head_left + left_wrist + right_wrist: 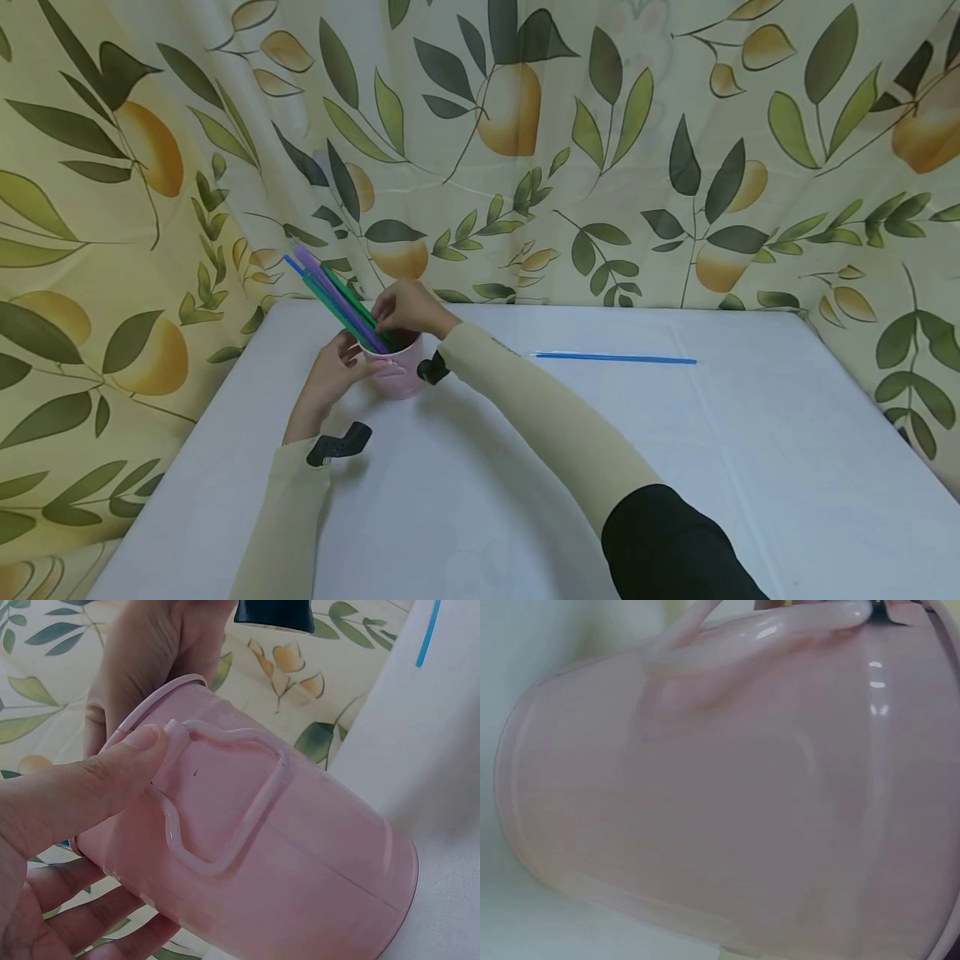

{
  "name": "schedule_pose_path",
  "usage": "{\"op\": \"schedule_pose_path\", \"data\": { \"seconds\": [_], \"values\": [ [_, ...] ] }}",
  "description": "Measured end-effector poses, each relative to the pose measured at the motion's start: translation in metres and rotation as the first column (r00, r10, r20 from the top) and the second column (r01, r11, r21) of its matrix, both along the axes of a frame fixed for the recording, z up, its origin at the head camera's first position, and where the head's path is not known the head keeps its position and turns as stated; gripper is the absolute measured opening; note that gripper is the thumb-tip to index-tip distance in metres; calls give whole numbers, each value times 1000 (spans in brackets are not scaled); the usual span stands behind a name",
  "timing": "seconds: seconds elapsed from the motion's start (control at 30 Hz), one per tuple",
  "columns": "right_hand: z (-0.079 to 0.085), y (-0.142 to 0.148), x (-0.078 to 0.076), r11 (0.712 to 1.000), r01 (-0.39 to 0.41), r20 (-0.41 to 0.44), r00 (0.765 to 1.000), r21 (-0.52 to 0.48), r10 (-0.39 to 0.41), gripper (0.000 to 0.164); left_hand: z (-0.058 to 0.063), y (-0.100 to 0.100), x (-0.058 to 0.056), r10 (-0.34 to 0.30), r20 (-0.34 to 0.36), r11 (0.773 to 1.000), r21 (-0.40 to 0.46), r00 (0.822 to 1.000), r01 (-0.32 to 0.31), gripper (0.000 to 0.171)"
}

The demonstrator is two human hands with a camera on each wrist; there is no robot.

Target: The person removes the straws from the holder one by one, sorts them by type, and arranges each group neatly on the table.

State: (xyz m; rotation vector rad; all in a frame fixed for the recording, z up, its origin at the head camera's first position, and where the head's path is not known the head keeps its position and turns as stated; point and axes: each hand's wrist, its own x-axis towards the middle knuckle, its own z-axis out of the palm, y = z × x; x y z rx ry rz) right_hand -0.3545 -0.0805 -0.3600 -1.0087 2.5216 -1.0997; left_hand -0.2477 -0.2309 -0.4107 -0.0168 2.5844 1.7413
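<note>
A small pink pail (399, 377) with a looped side handle (259, 802) stands at the left of the white table. Several long thin sticks (341, 296), green, purple and blue, lean out of it to the left. My left hand (330, 375) grips the pail, its thumb by the rim and handle and its fingers round the other side. Over the mouth is my right hand (411, 308), fingers bent down by the green sticks. Whether it pinches one is hidden. The pail's wall (727, 802) fills the right wrist view.
A blue stick (615, 358) lies alone on the white table (585, 433), right of the pail. Leaf-and-fruit patterned cloth (480, 192) hangs behind the table and along its left side.
</note>
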Motion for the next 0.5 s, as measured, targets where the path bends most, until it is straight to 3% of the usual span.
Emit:
{"op": "schedule_pose_path", "data": {
  "seconds": [0.23,0.37,0.5],
  "values": [
    [0,2,-1,997,56,36,998,-52,-54,17,2,0,1,-2,7,1000,10,1000,2,79],
    [-3,3,-3,984,118,129,986,-134,-101,21,2,0,0,-7,16,1000,21,1000,6,78],
    [-4,5,-3,956,149,235,968,-251,-89,26,2,0,-1,-4,32,1000,19,999,4,78]
  ]
}}
